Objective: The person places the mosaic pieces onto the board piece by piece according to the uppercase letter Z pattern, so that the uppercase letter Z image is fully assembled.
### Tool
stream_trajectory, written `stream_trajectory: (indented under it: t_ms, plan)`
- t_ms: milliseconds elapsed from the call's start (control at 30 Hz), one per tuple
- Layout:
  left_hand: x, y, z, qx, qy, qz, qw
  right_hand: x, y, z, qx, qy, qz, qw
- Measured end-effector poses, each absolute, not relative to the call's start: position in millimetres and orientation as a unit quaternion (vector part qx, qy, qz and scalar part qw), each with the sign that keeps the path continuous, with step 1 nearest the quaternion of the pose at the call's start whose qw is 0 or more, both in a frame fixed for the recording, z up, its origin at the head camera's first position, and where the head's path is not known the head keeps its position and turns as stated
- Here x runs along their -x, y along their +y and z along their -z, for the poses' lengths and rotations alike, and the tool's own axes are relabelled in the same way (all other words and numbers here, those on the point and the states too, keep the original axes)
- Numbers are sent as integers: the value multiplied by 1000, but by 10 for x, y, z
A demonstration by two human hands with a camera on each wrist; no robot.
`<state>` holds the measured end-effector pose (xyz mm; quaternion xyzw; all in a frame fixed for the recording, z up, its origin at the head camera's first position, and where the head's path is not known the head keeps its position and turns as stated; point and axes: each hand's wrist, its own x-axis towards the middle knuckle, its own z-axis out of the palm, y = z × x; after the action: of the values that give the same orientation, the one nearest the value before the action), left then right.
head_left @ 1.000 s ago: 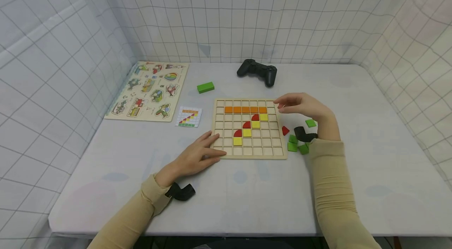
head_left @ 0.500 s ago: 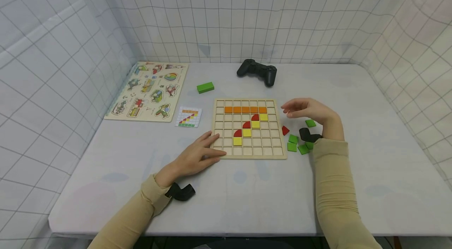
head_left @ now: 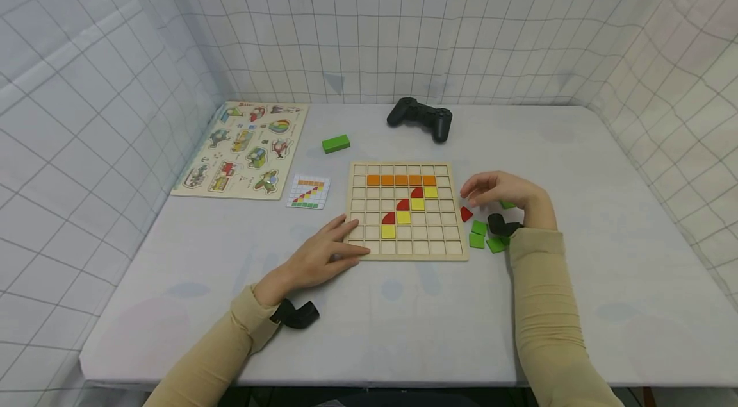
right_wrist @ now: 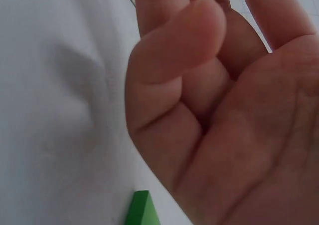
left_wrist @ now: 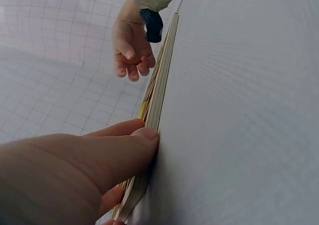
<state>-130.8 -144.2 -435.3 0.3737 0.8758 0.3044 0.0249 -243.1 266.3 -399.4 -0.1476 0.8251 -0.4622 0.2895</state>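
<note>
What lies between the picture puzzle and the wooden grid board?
In the head view, the small pattern card lies between them, with the green block farther back.

Five orange tiles (head_left: pixel 401 180), four yellow tiles (head_left: pixel 403 218), four red tiles (head_left: pixel 403 205)

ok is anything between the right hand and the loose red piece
Nothing visible: in the head view the right hand is close to the red piece, and the green tiles lie outside that short path.
</note>
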Motion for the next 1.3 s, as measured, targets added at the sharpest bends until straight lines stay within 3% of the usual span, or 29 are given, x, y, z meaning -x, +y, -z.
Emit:
stream_trajectory:
  t_ms: [1300]
  plan:
    - [1305, -1440, 4349, -375, 876, -304, 25, 2459, 2576, 4033, 143, 831, 424, 330]
